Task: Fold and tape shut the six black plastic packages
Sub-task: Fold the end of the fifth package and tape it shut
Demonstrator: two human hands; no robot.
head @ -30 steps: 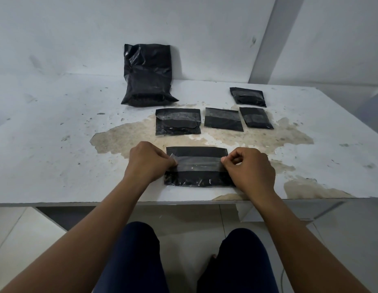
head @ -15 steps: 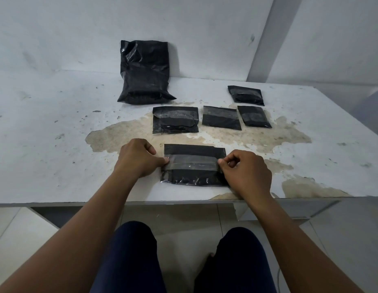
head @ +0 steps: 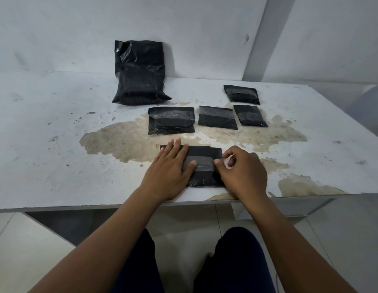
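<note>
A folded black package lies near the table's front edge with a strip of clear tape across it. My left hand lies flat on the package's left half, fingers spread over the tape. My right hand pinches the tape's right end between thumb and fingers. Behind it lie three folded, taped packages in a row, and another taped one further back right. A larger unfolded black package leans against the wall.
The white table has a worn brown patch in the middle. Its front edge runs just below my hands. The wall stands close behind, and the table's right edge slants away at the right. My legs show under the table.
My left hand let go of the tape's left end, opened and moved flat onto the package. The tape now lies down on the package. My right hand still pinches the right end.
</note>
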